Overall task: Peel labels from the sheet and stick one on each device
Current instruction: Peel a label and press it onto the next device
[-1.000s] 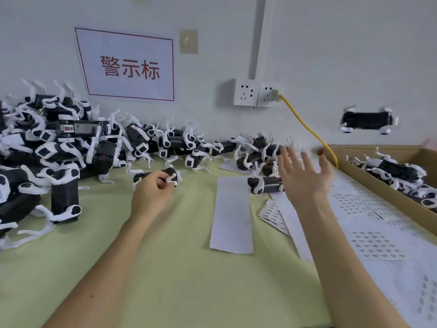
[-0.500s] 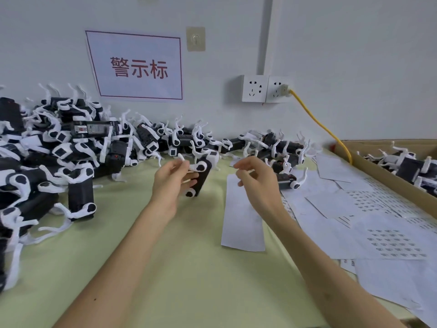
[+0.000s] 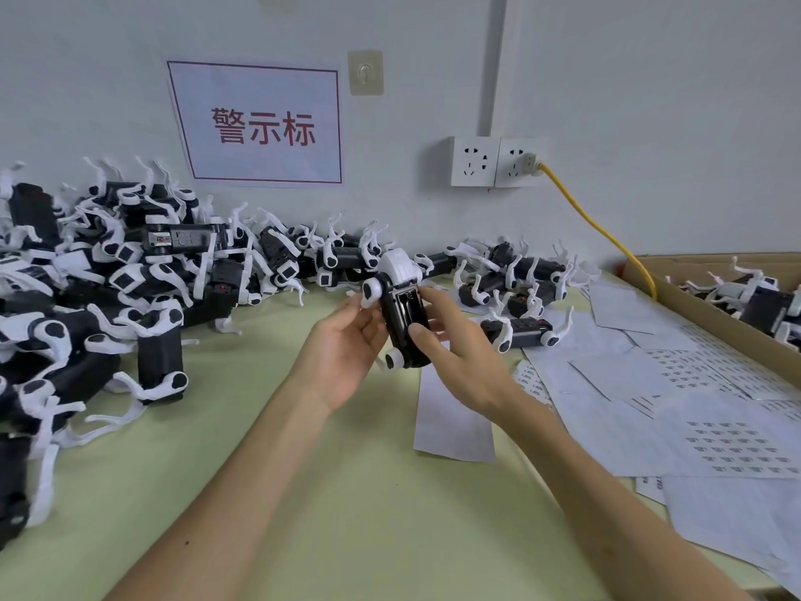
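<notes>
I am holding one device [image 3: 403, 323] upright above the bench [image 3: 346, 492] between both hands. My left hand [image 3: 346, 353] is gripping its left edge with curled fingers, and my right hand [image 3: 459, 353] is gripping the other edge, with the thumb lying on the black face. Label sheets [image 3: 728, 431] are lying on the bench to my right, and more devices are sitting in a pile [image 3: 130, 275] to my left.

Black-and-white devices [image 3: 403, 314]; pale green table [image 3: 346, 492]; yellow cable [image 3: 598, 229]; white sign [image 3: 260, 123] with red characters.
</notes>
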